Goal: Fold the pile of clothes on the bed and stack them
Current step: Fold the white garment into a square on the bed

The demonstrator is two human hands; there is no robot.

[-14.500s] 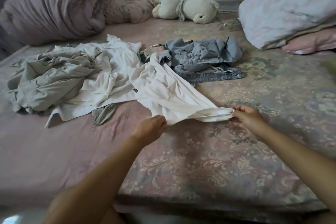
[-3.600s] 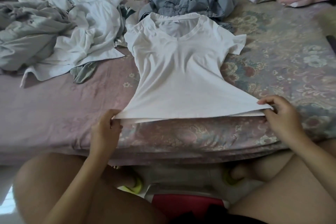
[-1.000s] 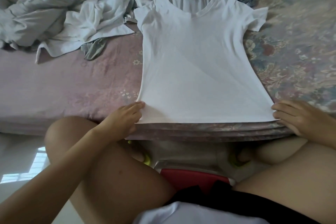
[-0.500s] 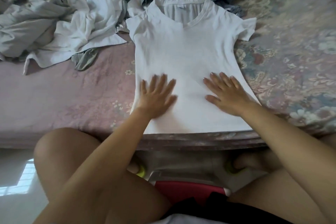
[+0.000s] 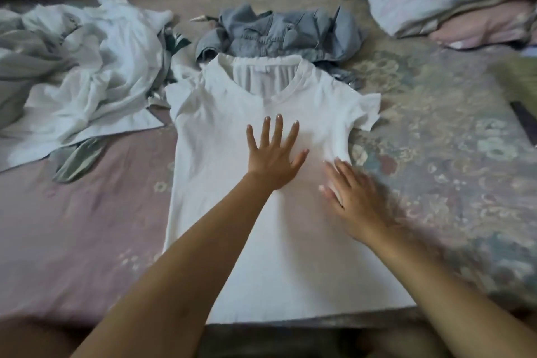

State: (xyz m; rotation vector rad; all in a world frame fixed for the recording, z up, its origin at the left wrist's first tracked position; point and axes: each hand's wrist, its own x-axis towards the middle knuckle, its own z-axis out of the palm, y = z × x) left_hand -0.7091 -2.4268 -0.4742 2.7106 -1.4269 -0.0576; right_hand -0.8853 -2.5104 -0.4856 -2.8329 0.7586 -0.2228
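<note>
Thin white V-neck cotton T-shirt [image 5: 232, 183] frame centre: soft, light, limp; left hand [image 5: 273, 157], right hand [image 5: 353, 197] flat, fingers spread; take hold at sleeve edges

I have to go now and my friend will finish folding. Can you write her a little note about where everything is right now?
Left hand: open, flat on the chest of the white T-shirt.
Right hand: open, on the shirt's right side, blurred.
The shirt lies spread face up at the bed's near edge, not folded yet.
Still crumpled: the denim garment behind the collar and the pile of pale clothes to the left.
Nothing is folded or stacked yet.
</note>
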